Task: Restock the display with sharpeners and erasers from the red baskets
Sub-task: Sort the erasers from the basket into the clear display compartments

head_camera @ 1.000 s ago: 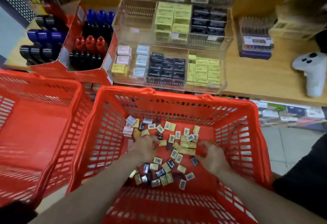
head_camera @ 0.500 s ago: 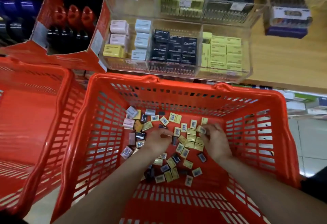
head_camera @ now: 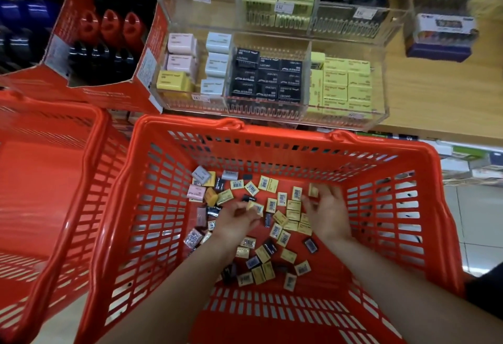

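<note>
Head view is looking down into a red basket (head_camera: 275, 137) whose floor is carrying a scatter of small boxed erasers (head_camera: 283, 218), mostly yellow, some black, a few pink and grey. Both hands are reaching into this basket. Left hand (head_camera: 235, 224) is lying near the middle of the basket floor with fingers curled, pinching one yellow barcode-labelled eraser (head_camera: 255, 207) at the fingertips. Right hand (head_camera: 328, 215) is sitting toward the basket's right wall, fingers bent and spread over a cluster of yellow erasers; a yellow eraser (head_camera: 313, 190) is showing at its fingertips, but whether it is gripping it I cannot tell. Beyond the basket's far rim, a clear acrylic display (head_camera: 272, 115) is standing on a wooden shelf (head_camera: 435, 93), holding rows of pink, grey, yellow and black boxes. Left of the basket, a second red basket (head_camera: 49, 180) is sitting. Beyond that one, a red cardboard box (head_camera: 114, 90) is holding black, red and blue sharpeners (head_camera: 109, 25).
</note>
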The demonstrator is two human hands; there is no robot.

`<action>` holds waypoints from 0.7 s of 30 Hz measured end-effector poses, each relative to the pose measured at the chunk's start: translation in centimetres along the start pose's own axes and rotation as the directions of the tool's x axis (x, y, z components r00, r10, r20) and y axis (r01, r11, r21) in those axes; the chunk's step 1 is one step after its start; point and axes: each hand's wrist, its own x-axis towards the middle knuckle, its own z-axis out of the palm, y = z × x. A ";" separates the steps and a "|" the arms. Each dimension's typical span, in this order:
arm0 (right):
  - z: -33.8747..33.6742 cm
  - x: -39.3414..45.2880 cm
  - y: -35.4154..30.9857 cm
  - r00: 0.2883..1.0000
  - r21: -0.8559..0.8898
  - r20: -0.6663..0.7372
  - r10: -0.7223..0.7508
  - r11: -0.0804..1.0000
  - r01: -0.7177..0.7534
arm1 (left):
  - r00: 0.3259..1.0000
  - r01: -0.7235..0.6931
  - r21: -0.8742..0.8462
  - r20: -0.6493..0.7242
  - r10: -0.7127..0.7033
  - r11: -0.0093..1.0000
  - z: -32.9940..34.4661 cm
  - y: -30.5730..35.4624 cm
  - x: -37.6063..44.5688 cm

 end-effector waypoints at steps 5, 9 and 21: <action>2.1 1.6 -1.3 0.954 -0.078 -0.040 0.298 0.951 -0.301 | 1.000 -0.005 -0.032 -0.027 0.004 0.999 -0.2 0.1 -0.2; 3.7 1.1 -2.8 0.976 -0.096 -0.023 0.216 0.971 -0.217 | 1.000 0.014 -0.097 0.022 -0.012 0.995 -0.2 0.6 -0.2; 2.2 0.8 -2.4 0.962 -0.366 0.240 -0.133 0.905 0.216 | 0.995 0.086 -0.130 -0.030 -0.090 0.988 -1.5 0.4 0.4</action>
